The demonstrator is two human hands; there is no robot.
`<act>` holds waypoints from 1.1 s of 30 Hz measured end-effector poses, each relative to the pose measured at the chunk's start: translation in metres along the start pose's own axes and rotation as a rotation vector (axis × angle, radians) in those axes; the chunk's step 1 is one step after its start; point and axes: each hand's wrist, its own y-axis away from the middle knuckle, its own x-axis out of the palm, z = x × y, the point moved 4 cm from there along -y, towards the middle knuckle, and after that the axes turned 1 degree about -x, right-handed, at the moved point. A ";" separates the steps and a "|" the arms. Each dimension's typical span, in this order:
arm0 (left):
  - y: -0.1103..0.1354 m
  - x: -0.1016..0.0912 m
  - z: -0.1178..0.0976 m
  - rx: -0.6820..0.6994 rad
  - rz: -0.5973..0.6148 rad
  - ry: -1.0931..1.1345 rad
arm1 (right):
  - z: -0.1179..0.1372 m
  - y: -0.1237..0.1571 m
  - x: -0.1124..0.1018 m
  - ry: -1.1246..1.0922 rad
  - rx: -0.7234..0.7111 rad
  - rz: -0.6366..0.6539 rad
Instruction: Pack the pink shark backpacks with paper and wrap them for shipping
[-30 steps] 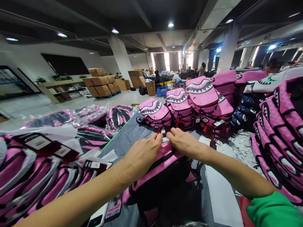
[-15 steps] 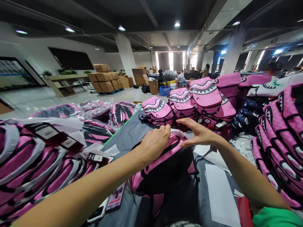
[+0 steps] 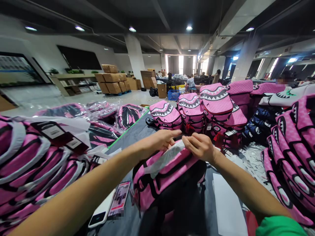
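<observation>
A pink and black backpack (image 3: 159, 178) lies on the dark table (image 3: 137, 137) in front of me. My left hand (image 3: 161, 140) and my right hand (image 3: 199, 146) meet at its far top edge. Both pinch a whitish clear plastic sheet (image 3: 163, 160) that drapes across the top of the backpack. My right arm comes out of a green sleeve (image 3: 279, 226) at the bottom right.
Bagged pink backpacks (image 3: 36, 164) are piled at my left, with black tags on them. Shark-mouth pink backpacks (image 3: 214, 101) are stacked ahead and at my right. A phone (image 3: 120, 198) and a white device (image 3: 102, 211) lie near the table's front. White paper (image 3: 227, 206) lies right. Cardboard boxes (image 3: 113, 82) and people stand far back.
My right hand, spread open half a second ago, has closed on the plastic sheet beside my left hand. The sheet now shows across the backpack's top.
</observation>
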 end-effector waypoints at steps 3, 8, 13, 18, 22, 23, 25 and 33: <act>-0.001 0.015 0.009 -0.152 0.430 0.473 | 0.003 0.005 -0.013 -0.040 -0.006 -0.071; 0.007 0.070 0.009 -0.179 0.769 0.661 | 0.005 0.014 -0.022 -0.087 -0.012 -0.065; 0.017 0.074 0.012 -0.063 0.546 0.758 | 0.004 0.024 -0.025 -0.167 0.028 -0.030; 0.031 0.058 0.018 0.119 0.235 0.472 | -0.002 0.020 -0.018 -0.173 0.100 -0.050; 0.038 0.048 0.025 0.261 0.080 0.248 | -0.006 0.015 -0.009 -0.162 0.128 -0.076; 0.040 0.046 0.030 0.278 0.077 0.214 | -0.006 0.015 -0.009 -0.166 0.124 -0.087; 0.048 0.042 0.043 0.314 0.060 0.128 | -0.006 0.017 -0.008 -0.186 0.131 -0.109; 0.097 0.007 0.081 0.302 -0.111 -0.196 | -0.004 0.020 -0.009 -0.207 0.174 -0.138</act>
